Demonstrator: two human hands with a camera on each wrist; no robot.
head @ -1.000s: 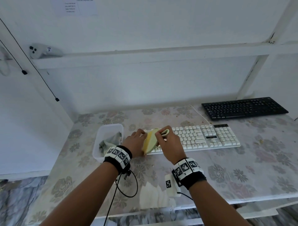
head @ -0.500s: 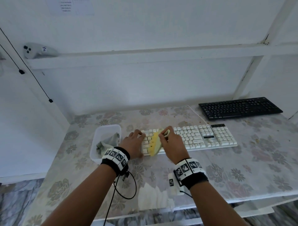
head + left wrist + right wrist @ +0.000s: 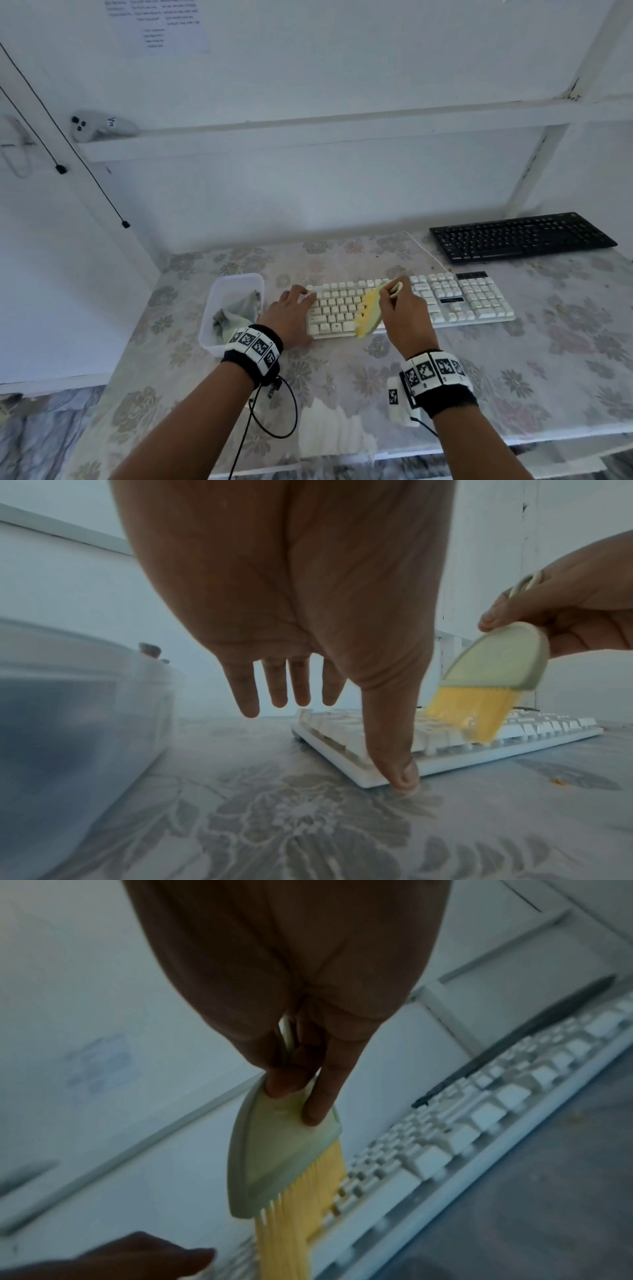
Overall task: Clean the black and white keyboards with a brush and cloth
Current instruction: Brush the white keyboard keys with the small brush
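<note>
The white keyboard (image 3: pixel 445 301) lies across the middle of the flowered table, also seen as the white keyboard (image 3: pixel 445 739) and the white keyboard (image 3: pixel 479 1123). My right hand (image 3: pixel 400 308) grips a pale green brush (image 3: pixel 371 308) with yellow bristles, which touch the keys left of centre. The brush (image 3: pixel 493 666) and brush (image 3: pixel 284 1153) show the thumb and fingers on its handle. My left hand (image 3: pixel 291 308) lies with straight fingers at the keyboard's left end, the thumb tip (image 3: pixel 404 775) against the near corner. The black keyboard (image 3: pixel 520 236) sits at the back right.
A clear plastic tub (image 3: pixel 219 308) holding a crumpled grey cloth (image 3: pixel 236 311) stands left of the white keyboard, close to my left wrist. The keyboard's white cable (image 3: pixel 424 250) runs toward the back. A torn white patch (image 3: pixel 329 431) marks the table's front edge. Crumbs dot the right side.
The brush has swept rightward along the white keyboard with my right hand. My left hand stays at the keyboard's left end, so the gap between the hands has widened.
</note>
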